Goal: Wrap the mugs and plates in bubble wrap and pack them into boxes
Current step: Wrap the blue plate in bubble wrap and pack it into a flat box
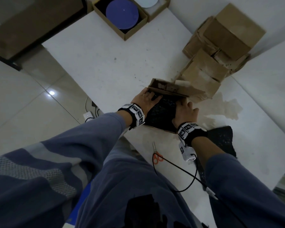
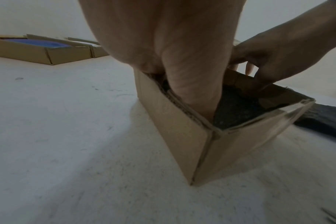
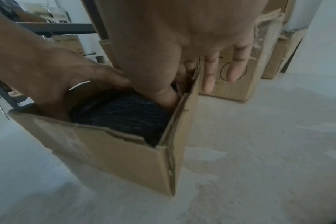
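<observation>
Box (image 1: 167, 89) w/ a black bubble-wrapped bundle (image 1: 163, 112) inside sits on our white desk (image 1: 105, 66), near the front edge. Our left hand (image 1: 146, 100) goes in at the box's left wall: fingers down betw. the cardboard and the bundle, thumb outside the wall. Our right hand (image 1: 185, 112) is at the right wall, thumb and one finger inside against the wrap, other fingers straight down the outside. Both hands fairly flat, gripping nothing we can make out; fingertips hidden in the box.

Closer to us, orange-handled scissors (image 1: 156, 153) lie on the desk, w/ a loose sheet of black wrap (image 1: 224, 139) to their right. Just beyond the box, on the right, a pile of flat cartons (image 1: 220, 46). Far end of the desk: a low open box w/ a blue plate (image 1: 122, 14) in it, and next to it another box w/ a white plate (image 1: 149, 1), only partly in view.
</observation>
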Demonstrator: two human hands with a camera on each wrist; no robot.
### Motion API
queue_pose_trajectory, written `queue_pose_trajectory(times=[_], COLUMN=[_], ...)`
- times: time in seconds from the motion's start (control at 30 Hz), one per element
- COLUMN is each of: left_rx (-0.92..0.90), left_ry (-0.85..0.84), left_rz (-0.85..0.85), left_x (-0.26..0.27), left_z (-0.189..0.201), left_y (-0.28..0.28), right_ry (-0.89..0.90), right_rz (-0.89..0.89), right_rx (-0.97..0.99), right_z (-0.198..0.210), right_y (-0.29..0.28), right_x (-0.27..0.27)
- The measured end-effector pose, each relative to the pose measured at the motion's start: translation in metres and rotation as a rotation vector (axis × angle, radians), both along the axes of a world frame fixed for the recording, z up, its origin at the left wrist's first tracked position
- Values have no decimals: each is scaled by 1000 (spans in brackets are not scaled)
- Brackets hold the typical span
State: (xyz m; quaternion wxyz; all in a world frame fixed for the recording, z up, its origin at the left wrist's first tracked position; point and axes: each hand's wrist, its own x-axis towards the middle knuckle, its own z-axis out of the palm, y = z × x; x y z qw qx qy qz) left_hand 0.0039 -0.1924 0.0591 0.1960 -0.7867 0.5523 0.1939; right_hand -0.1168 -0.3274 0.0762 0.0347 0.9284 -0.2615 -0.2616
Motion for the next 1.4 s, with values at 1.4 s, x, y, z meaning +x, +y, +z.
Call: queue_pose_trajectory(times=[1.4], left_rx=[77], left_ry=[12], left_rz=[22], left_x=[-3], left_z=[8], left_y=[1], right_ry=[7], right_rz=[273], right_rx=[-51], right_z=[11], right_y=[-10], right_x=[-27])
